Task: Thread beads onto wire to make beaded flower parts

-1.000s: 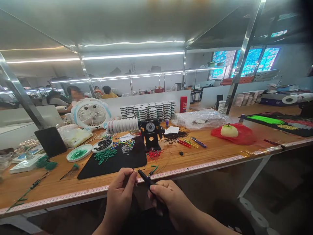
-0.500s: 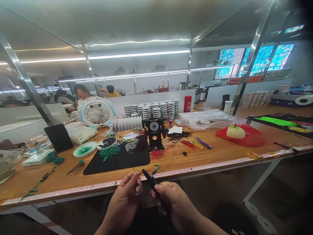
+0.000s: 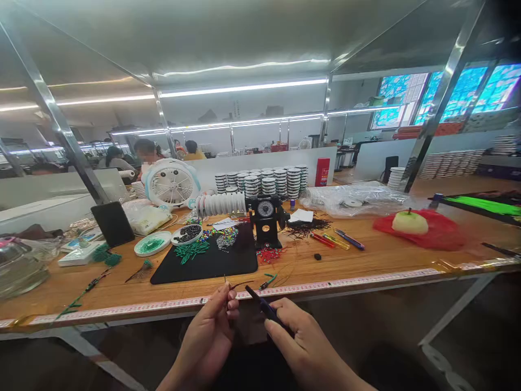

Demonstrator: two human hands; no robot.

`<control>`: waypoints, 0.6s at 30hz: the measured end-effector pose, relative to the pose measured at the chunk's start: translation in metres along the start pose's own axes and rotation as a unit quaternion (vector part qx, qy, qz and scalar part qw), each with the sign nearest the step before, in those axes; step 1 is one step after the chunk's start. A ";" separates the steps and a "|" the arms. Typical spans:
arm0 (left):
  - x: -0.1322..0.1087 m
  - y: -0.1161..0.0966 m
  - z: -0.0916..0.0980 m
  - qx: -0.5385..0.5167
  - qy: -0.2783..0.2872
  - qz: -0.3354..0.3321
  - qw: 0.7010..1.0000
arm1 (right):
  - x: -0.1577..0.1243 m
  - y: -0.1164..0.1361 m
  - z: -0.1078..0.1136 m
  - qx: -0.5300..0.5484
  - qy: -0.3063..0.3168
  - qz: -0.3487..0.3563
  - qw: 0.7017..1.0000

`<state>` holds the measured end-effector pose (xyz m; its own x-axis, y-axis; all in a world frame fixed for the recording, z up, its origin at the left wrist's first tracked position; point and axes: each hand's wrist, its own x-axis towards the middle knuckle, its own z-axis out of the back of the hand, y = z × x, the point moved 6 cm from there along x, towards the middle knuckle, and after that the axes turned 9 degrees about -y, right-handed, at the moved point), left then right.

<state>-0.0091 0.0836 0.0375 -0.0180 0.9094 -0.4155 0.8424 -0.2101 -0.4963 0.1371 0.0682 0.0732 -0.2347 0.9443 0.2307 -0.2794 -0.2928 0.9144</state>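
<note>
At the table's front edge, my left hand (image 3: 217, 320) pinches a short, thin dark cord (image 3: 240, 284) between thumb and fingertips. One end stands up past the fingers, and another strand points right. In my right hand (image 3: 299, 331) is a slim hand tool (image 3: 260, 304) with a black tip and dark blue body, its kind unclear. The tip points up and left, a little apart from the cord. Just beyond the hands lies a small green cord piece with dark parts (image 3: 267, 281). A black mat (image 3: 240, 260) holds green tube pieces (image 3: 192, 251) and colourful beads (image 3: 228, 234).
Behind the mat stands a black device with a dial (image 3: 266, 209) and a row of white spools (image 3: 220, 203). Dishes of black beads (image 3: 187, 234) and green beads (image 3: 152, 244) sit left. Pens (image 3: 349, 239), a fruit on red mesh (image 3: 410, 221) and a measuring tape (image 3: 350, 282) lie right.
The view has turned slightly left, so the table contents sit farther right. My right hand's grip on the tool has shifted, and the tool's tip is farther from the left fingers.
</note>
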 end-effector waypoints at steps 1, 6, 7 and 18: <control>0.000 0.000 -0.001 0.004 0.003 -0.002 1.000 | 0.001 0.000 0.000 -0.004 -0.003 0.000 1.000; -0.002 0.002 -0.003 0.029 0.010 -0.008 0.999 | 0.007 0.002 0.000 -0.008 -0.012 0.006 1.000; -0.002 0.002 -0.003 0.032 0.011 -0.008 0.999 | 0.008 0.003 0.000 -0.006 -0.012 0.011 1.000; -0.009 0.012 -0.011 -0.016 0.081 0.038 0.996 | 0.011 -0.010 -0.003 0.036 -0.030 0.036 0.998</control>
<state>0.0074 0.0771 0.0433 0.1326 0.9378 -0.3210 0.8543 -0.2724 -0.4428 0.1350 0.0811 0.0654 -0.1949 0.9289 0.3149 -0.1958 -0.3514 0.9155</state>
